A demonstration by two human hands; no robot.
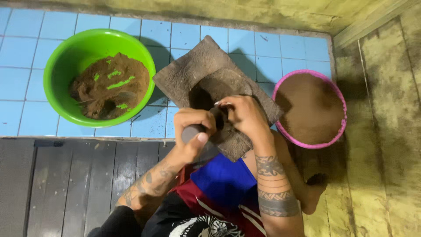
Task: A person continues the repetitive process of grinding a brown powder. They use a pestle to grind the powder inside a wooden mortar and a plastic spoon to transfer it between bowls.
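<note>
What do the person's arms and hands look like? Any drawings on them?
Both arms are bare, with no sleeves or gloves. The left forearm has dark swirly tattoos. The right forearm has dark patterned band tattoos wrapped around it. The left hand and right hand wear no rings that I can see.

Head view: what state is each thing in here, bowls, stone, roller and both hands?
Green bowl: upright, partly filled with clumpy brown paste.
Pink bowl: upright, nearly full of smooth brown paste.
Grinding stone: lies tilted on the blue tiled floor, hollow in the middle.
Stone roller: lying across the stone, gripped at both ends.
Left hand: closed around the roller.
Right hand: closed around the roller.
</note>
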